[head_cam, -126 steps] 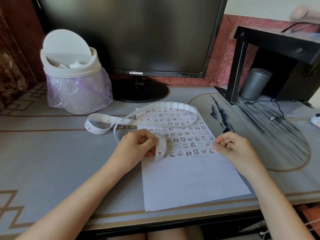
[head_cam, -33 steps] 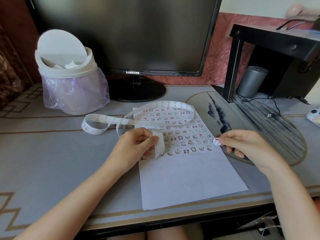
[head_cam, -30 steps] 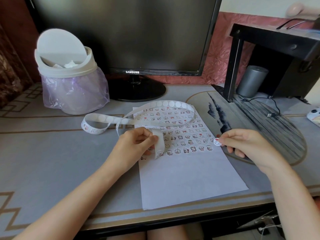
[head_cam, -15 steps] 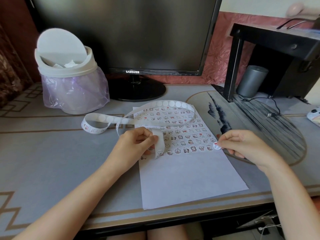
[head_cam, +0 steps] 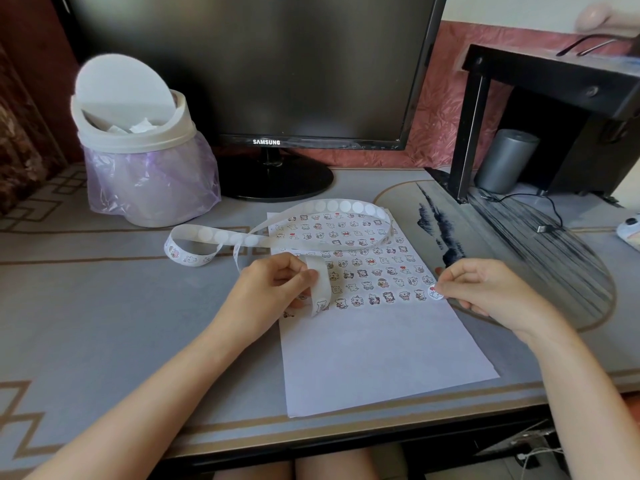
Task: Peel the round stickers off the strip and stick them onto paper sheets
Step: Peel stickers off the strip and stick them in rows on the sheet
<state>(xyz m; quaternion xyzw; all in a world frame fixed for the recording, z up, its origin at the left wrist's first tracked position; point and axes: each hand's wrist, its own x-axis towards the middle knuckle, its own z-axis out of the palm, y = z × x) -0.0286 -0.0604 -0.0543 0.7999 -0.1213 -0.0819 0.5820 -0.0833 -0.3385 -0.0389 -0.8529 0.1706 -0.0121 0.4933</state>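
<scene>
- Your desk is grey with a tan line pattern, and everything below sits on it.
- A black Samsung monitor stands at the back, with its round foot behind the paper.
- A black shelf rises at the right rear with a grey cylinder beneath it.
- A round mat with dark ink markings lies on the right, its left edge just beside the paper.
- A white swing-lid bin with a purple bag stands at the left rear, beside the monitor foot.
- The paper sheet lies in front of you, slightly tilted. Its far half is filled with rows of small cartoon stickers and its near half is blank.
- The sticker strip arches in 1 large loop over the far end of the sheet and curls into 1 smaller coil on the desk to the left. Its free end bends down over the sheet's left side.
- Your left hand has its fingers curled, pinching the strip near that free end.
- Your right hand pinches 1 round sticker between thumb and forefinger, and the other fingers are loosely curled.
- That sticker sits at the sheet's right edge, at the end of the nearest row. You cannot tell whether it touches the paper.
</scene>
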